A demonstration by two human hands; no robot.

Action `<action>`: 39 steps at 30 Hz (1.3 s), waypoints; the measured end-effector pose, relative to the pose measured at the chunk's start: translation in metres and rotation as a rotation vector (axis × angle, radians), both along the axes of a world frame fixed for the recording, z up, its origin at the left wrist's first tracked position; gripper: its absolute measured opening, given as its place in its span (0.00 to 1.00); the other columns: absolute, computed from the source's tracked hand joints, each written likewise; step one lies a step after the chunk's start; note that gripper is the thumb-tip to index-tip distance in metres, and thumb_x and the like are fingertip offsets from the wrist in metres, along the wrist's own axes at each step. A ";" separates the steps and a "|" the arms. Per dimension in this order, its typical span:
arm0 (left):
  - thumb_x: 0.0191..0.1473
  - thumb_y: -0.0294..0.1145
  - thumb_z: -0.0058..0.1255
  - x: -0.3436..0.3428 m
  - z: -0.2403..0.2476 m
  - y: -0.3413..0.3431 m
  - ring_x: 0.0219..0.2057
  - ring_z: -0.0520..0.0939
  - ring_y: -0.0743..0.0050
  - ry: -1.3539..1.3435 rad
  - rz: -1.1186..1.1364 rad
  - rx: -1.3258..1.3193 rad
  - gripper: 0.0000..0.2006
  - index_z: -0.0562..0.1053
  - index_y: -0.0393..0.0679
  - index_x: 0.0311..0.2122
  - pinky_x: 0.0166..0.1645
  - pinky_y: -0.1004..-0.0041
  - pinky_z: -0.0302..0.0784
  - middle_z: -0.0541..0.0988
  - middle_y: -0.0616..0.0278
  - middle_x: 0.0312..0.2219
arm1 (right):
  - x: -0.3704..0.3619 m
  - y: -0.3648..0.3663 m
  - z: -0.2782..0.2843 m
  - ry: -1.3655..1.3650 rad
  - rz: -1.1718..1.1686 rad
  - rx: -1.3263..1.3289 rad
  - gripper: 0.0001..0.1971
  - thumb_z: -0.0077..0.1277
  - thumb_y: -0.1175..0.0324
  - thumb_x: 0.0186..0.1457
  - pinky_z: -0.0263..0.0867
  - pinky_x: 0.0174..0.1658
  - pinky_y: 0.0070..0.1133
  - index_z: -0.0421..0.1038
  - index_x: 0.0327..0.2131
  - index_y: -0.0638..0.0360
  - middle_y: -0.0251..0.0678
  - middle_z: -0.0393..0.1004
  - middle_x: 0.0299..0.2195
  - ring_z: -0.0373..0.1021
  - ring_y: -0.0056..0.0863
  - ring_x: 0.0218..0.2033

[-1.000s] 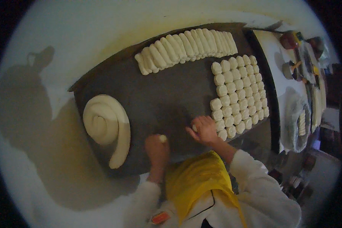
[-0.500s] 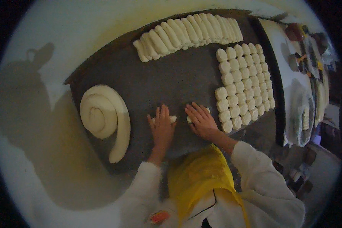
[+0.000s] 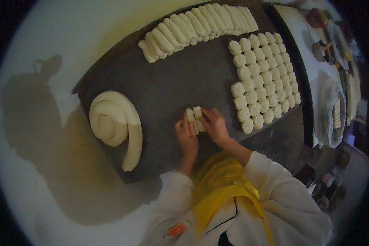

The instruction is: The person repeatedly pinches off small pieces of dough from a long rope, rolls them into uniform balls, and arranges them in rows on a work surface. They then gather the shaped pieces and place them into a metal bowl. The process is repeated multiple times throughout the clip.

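Observation:
Two short dough rolls stand side by side near the front edge of the dark work surface, pointing away from me. My left hand (image 3: pixel 187 136) has its fingers closed on the left dough roll (image 3: pixel 190 115). Around the right dough roll (image 3: pixel 197 112) the fingers of my right hand (image 3: pixel 216 126) are curled, partly covering it. The two rolls lie close together between my hands; their near ends are partly hidden by my fingers.
A thick dough rope (image 3: pixel 136 123) lies coiled at the left. Several long dough rolls (image 3: pixel 199 25) form a row at the far edge. Rows of round dough pieces (image 3: pixel 259 82) sit at the right. Past the dark board edge (image 3: pixel 293 53) are a metal pot (image 3: pixel 319 52) and a plastic-wrapped bundle (image 3: pixel 331 119).
My hands have come together from lying flat and apart on the two dough pieces. The rolls have turned lengthwise and now lie side by side between my fingers.

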State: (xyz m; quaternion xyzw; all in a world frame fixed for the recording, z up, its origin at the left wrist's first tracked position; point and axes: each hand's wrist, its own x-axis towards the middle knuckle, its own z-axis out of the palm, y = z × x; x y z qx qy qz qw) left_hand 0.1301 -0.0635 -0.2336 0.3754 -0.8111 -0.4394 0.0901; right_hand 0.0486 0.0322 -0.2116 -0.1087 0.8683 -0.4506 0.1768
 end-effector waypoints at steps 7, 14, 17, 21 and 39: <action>0.68 0.30 0.54 -0.031 0.040 0.007 0.54 0.75 0.43 0.209 0.085 -0.112 0.21 0.73 0.39 0.64 0.62 0.53 0.70 0.74 0.44 0.51 | -0.042 0.022 0.036 0.119 0.195 -0.022 0.19 0.61 0.63 0.63 0.76 0.43 0.40 0.79 0.54 0.59 0.48 0.78 0.43 0.77 0.51 0.40; 0.53 0.36 0.71 -0.186 0.025 0.067 0.49 0.77 0.44 0.131 -0.526 -0.201 0.20 0.77 0.41 0.48 0.57 0.54 0.74 0.78 0.48 0.45 | -0.095 0.126 0.044 0.519 0.062 0.627 0.18 0.65 0.63 0.56 0.72 0.43 0.37 0.76 0.48 0.60 0.43 0.77 0.40 0.75 0.45 0.41; 0.49 0.28 0.67 -0.192 0.011 0.089 0.44 0.79 0.49 0.166 -0.456 0.237 0.18 0.76 0.42 0.45 0.55 0.59 0.76 0.77 0.51 0.42 | -0.095 0.120 0.031 0.564 0.073 0.600 0.19 0.62 0.67 0.55 0.72 0.46 0.40 0.73 0.48 0.62 0.47 0.77 0.42 0.74 0.49 0.44; 0.49 0.22 0.58 -0.131 0.041 0.058 0.41 0.80 0.61 0.444 0.012 0.896 0.16 0.74 0.42 0.45 0.54 0.66 0.77 0.78 0.57 0.39 | -0.089 0.114 0.041 0.308 0.153 0.100 0.18 0.56 0.73 0.55 0.71 0.52 0.41 0.70 0.50 0.64 0.50 0.77 0.45 0.75 0.53 0.48; 0.65 0.41 0.58 0.063 0.064 -0.048 0.71 0.63 0.35 -0.387 -0.599 -0.329 0.32 0.65 0.39 0.70 0.74 0.40 0.54 0.63 0.38 0.71 | -0.053 0.086 0.062 0.341 0.797 0.446 0.35 0.57 0.50 0.64 0.58 0.71 0.52 0.63 0.71 0.48 0.41 0.65 0.71 0.59 0.50 0.72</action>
